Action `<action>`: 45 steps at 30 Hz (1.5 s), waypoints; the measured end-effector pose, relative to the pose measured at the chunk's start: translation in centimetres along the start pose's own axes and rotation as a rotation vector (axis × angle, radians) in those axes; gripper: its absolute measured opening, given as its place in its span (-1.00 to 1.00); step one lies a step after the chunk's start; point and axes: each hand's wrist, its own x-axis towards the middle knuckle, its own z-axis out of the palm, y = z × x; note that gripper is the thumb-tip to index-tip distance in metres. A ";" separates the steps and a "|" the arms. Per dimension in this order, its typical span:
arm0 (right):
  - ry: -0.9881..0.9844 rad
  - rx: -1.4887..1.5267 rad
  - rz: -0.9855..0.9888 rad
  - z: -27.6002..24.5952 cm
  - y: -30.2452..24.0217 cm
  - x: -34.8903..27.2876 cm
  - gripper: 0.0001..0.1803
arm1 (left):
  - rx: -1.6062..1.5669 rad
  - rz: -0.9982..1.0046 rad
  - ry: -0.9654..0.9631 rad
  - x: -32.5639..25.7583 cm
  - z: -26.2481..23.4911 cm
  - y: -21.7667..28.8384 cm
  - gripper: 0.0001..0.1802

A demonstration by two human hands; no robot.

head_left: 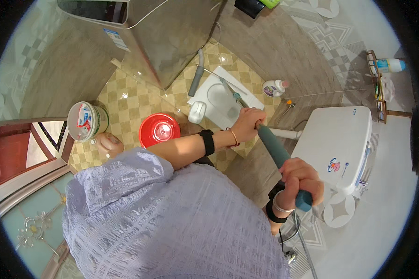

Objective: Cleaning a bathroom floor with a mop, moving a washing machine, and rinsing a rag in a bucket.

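Both my hands are closed round a long pole with a blue-grey grip [273, 145], slanting across the middle of the head view. My left hand [246, 123] wraps the pole just below the thick grip. Higher up, my right hand [301, 179] clasps the grip near its blue end cap. The thin lower part of the pole reaches down over the white squat toilet [252, 101] set in the floor. What kind of head the pole has, I cannot make out. Beside the toilet lies a grey tube-like piece [196, 81] with a bent end.
A red basin [159, 116] and a white bucket [74, 122] holding packets stand on the checkered floor at left. At right a white cistern [328, 144] hangs on the wall. A white bottle [271, 88] stands by the wall; a large grey appliance [158, 46] fills the far left.
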 end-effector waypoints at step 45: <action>-0.205 -0.249 -0.137 5.6 -7.5 -6.0 -0.66 | -0.236 0.342 -0.217 -3.0 -2.3 1.8 -0.76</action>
